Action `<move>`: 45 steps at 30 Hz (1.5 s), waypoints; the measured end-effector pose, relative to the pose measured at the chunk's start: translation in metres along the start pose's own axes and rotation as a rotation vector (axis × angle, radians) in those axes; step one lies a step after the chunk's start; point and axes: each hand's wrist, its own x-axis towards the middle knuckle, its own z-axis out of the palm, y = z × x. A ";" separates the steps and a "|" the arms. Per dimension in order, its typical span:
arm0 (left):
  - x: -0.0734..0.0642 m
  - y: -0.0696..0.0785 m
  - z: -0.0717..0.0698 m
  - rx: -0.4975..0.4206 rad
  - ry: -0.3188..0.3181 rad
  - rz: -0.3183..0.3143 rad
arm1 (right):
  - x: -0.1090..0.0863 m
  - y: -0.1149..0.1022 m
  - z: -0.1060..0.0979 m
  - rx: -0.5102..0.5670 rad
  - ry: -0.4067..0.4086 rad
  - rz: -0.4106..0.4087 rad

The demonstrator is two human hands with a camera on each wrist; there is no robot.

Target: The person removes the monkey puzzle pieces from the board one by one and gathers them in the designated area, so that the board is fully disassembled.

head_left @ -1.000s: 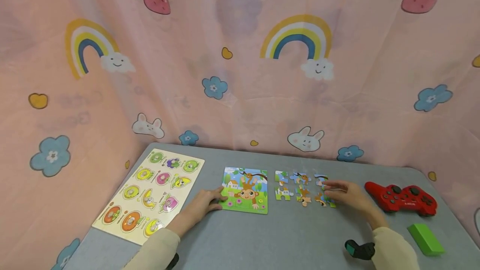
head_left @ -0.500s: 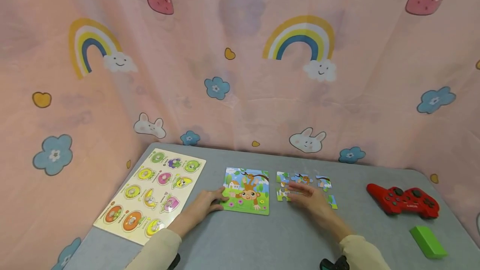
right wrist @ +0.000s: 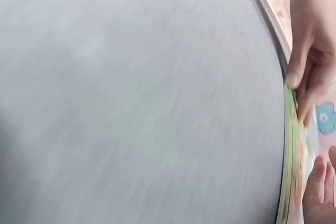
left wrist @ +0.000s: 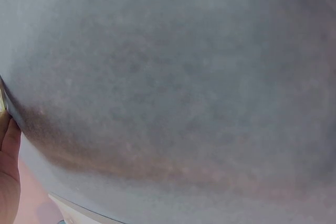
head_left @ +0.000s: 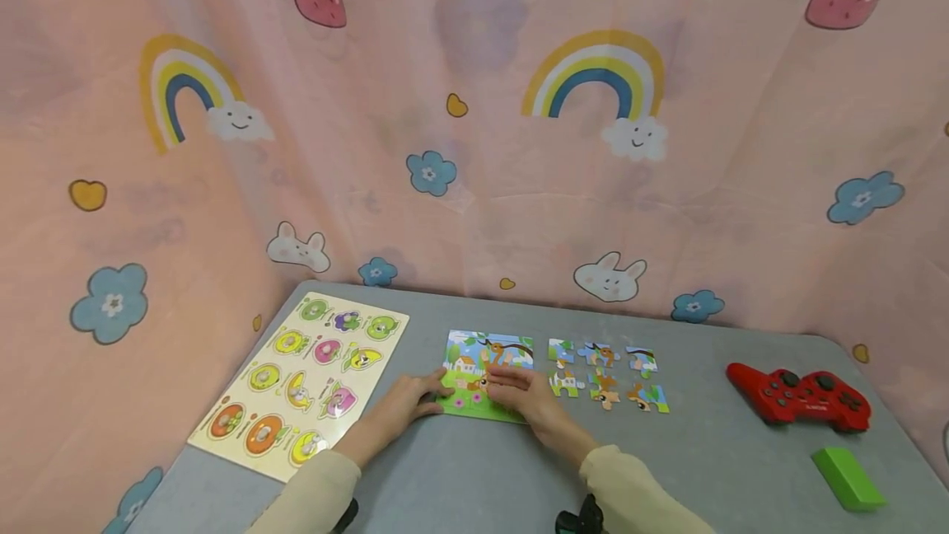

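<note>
A square monkey jigsaw puzzle (head_left: 482,408) lies on the grey table in the head view. My left hand (head_left: 404,404) holds its left edge, with the thumb at the front corner and fingertips on top. Over the puzzle's right part is my right hand (head_left: 530,402), fingers extended and hiding some of the monkey; whether they touch it I cannot tell. To the right of it, several loose jigsaw pieces (head_left: 604,384) lie in two rows. The right wrist view shows the left hand (right wrist: 314,51) at the puzzle's edge (right wrist: 291,145) and the right fingers (right wrist: 317,187) close by.
A cream fruit puzzle board (head_left: 296,427) lies left of my left hand. A red game controller (head_left: 799,395) and a green block (head_left: 848,478) are at the right side of the table (head_left: 460,476). Behind rises a pink printed curtain (head_left: 356,105).
My right hand has moved left from the loose pieces, across them, to over the monkey puzzle. The left hand has kept its place, and the loose pieces lie as before.
</note>
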 end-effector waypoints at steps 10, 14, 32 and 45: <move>0.000 0.002 0.001 0.007 0.011 0.002 | 0.017 0.013 0.027 -0.201 0.047 -0.112; 0.000 0.001 -0.001 -0.011 0.027 -0.007 | 0.020 0.015 0.031 -0.319 0.081 -0.143; -0.001 -0.004 0.002 -0.080 0.081 0.018 | 0.023 0.014 0.034 -0.285 0.063 -0.159; 0.000 -0.005 0.001 -0.122 0.068 -0.008 | 0.024 0.013 0.036 -0.523 0.076 -0.297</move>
